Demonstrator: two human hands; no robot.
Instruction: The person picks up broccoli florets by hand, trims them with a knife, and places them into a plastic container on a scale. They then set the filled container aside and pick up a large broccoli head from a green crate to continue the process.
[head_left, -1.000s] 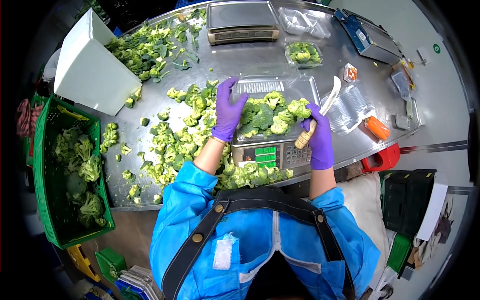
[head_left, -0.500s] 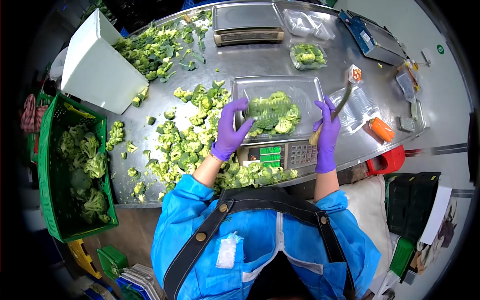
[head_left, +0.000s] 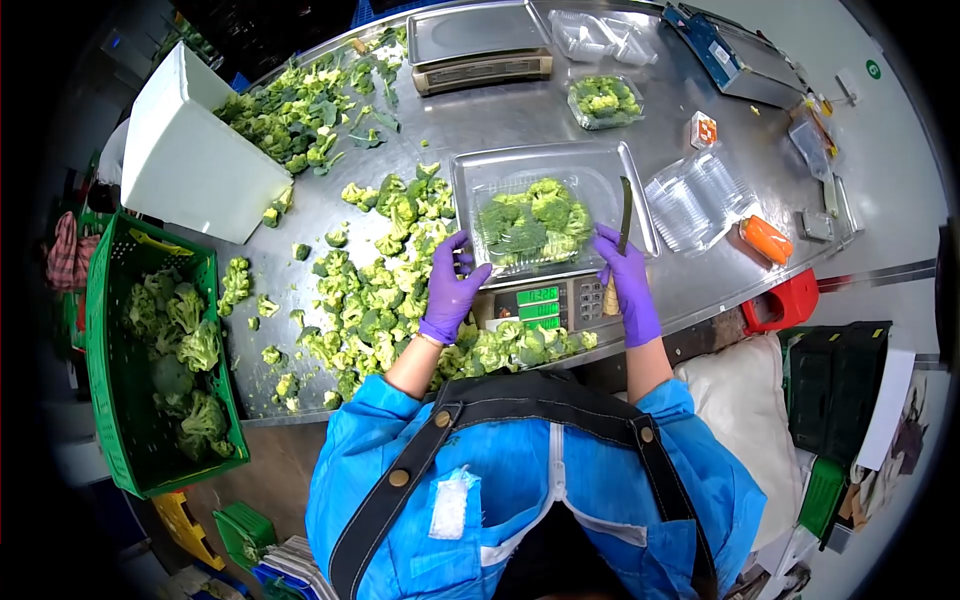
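A clear plastic box (head_left: 515, 262) filled with broccoli florets (head_left: 540, 218) rests on the metal tray of a weighing scale (head_left: 643, 215) in front of me. My left hand (head_left: 452, 285), in a purple glove, is at the box's near left corner, thumb and curled fingers apart. A knife with a wooden handle (head_left: 610, 300) and a dark curved blade (head_left: 626, 205) is gripped in my right hand (head_left: 628, 285), also gloved. The blade points away from me, and that hand's fingers are right beside the box's right side. Green digits glow on the scale's display (head_left: 538, 308).
Loose florets (head_left: 375, 300) spread left of the scale. A green crate (head_left: 110, 390) of broccoli and a tipped white box (head_left: 200, 150) stand farther left. Behind are a second scale (head_left: 480, 40) and a filled box (head_left: 605, 102); empty clear boxes (head_left: 700, 200) and an orange object (head_left: 766, 240) lie right.
Both hands have come down and closer to me. My left fingers have left the box's upper side for its near corner. The knife has swung more upright in my right hand.
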